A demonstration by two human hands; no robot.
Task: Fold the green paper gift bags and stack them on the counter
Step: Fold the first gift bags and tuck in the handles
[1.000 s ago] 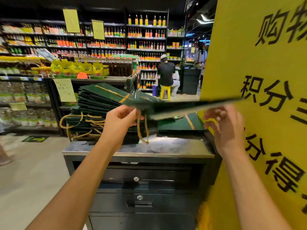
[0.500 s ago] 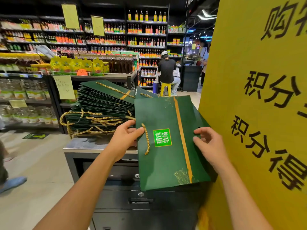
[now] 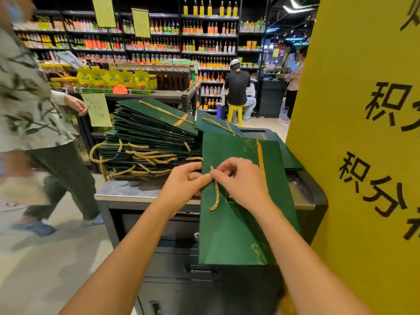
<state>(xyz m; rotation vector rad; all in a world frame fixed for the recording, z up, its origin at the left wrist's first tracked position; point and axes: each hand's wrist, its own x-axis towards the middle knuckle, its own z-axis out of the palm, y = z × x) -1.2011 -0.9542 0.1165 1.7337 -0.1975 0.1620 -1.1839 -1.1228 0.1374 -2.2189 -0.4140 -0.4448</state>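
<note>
While the bag [image 3: 229, 230] hangs flat, tilted over the front edge of the counter [image 3: 136, 192], my left hand [image 3: 186, 178] pinches its left edge. My right hand [image 3: 236, 180] pinches the gold cord [image 3: 216, 194], whose loop dangles down the bag's face. Just left, on the counter: the stack [image 3: 150, 137] of folded bags, cords trailing. Right: yellow sign [image 3: 363, 155]. Left: passer-by [image 3: 34, 105], blurred.

The right hand [image 3: 238, 180] covers nearly all the label [image 3: 229, 198] on the held green bag [image 3: 227, 235], and its forearm hides the bag's lower right corner. The fingertips of the left hand [image 3: 186, 180] tuck out of sight at the bag's edge. At far left a blurred passer-by [image 3: 29, 98] is cropped; at right the yellow sign's [image 3: 352, 53] characters run off-frame.
</note>
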